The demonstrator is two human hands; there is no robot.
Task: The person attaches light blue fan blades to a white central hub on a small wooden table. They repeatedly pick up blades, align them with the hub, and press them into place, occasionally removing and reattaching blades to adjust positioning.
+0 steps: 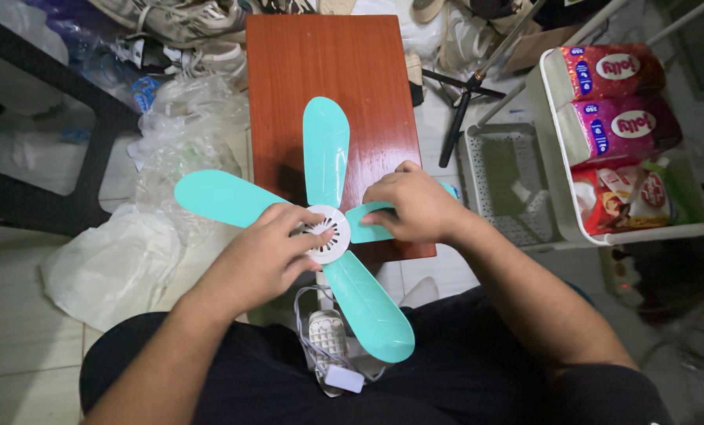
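Observation:
A small fan with turquoise blades point(326, 149) and a round white hub point(327, 233) lies over the near edge of a reddish-brown wooden board point(328, 63). My left hand point(261, 260) grips the hub from the left side. My right hand point(415, 206) is closed on the blade that points right, covering most of it. A white motor body point(326, 334) with a cord and a small white switch box point(344, 378) hangs below the hub, over my lap.
Crumpled clear and white plastic bags point(120, 260) lie on the floor at left. Shoes point(179, 24) sit at the top. A white perforated basket point(505, 177) and a white shelf point(643, 232) with purple packages stand at right. A tripod leg point(462, 102) crosses the top.

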